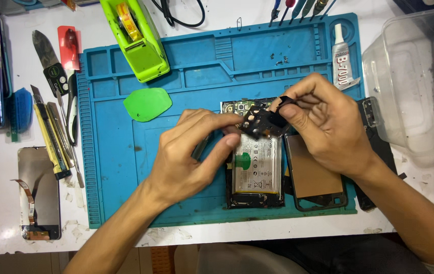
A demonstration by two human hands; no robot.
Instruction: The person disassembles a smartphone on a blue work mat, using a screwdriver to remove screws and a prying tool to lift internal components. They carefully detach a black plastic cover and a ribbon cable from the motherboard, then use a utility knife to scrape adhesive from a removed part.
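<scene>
An opened phone (255, 175) with its white battery showing lies on the blue work mat (115, 152). Above its top end, my left hand (189, 157) and my right hand (323, 122) together pinch a small black plastic cover piece (262, 122). My left hand also carries a thin grey tool (202, 146) under its fingers. A phone back frame with a brown panel (312, 175) lies just right of the phone, partly under my right wrist.
A green tape dispenser (138, 38), a green plastic pick (147, 104) and tiny screws (280, 60) sit on the mat. A glue tube (341, 56) and clear plastic box (415, 76) stand right. Blades, pry tools (57, 129) and a spare screen (38, 193) lie left.
</scene>
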